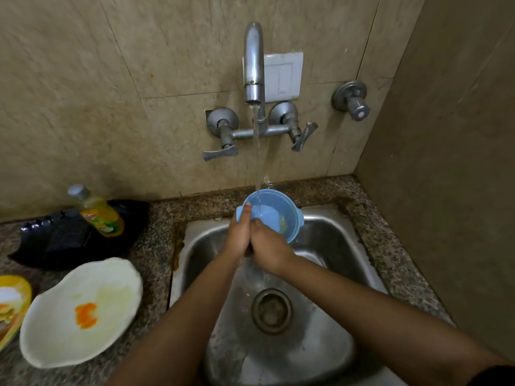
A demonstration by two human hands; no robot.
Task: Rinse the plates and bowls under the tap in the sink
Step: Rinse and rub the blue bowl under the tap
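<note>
A light blue plastic bowl [274,207] is held tilted toward me over the steel sink [328,240], under the stream running from the tap [254,65]. My left hand [239,232] grips the bowl's near-left rim, thumb up along the edge. My right hand [269,247] holds the bowl's near edge, with its thumb reaching inside. Water runs off the bowl and falls toward the drain [271,310]. A white plate [80,310] with an orange smear lies on the counter at the left.
A yellow dish [14,302] with food scraps sits at the far left edge. A yellow dish-soap bottle [97,213] leans on a black bag [69,235] at the back left. Tap handles [223,151] and a wall valve [352,100] jut from the tiled wall. A wall stands close on the right.
</note>
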